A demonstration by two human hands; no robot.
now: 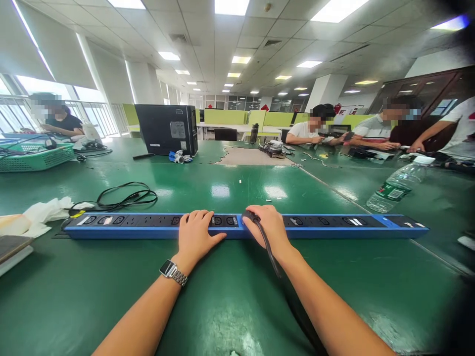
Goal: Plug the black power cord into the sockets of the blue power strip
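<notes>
In the head view, my left hand (196, 233) lies across the blue power strip (141, 232), thumb spread wide. My right hand (270, 226) holds a black plug (251, 216) at the strip's middle; coiled cable (134, 197) lies behind its left end.

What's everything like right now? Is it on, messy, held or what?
Blue power strip: lying sockets up
Left hand: resting on the strip
Black plug: held, front end hidden
Right hand: gripping the plug
Loose cable: coiled
Tissue: crumpled
Bottle: capped
Ceiling lights: lit

Blue-edged power strip (235, 231) lies crosswise, 1 black plug (252, 216) at its middle.
</notes>
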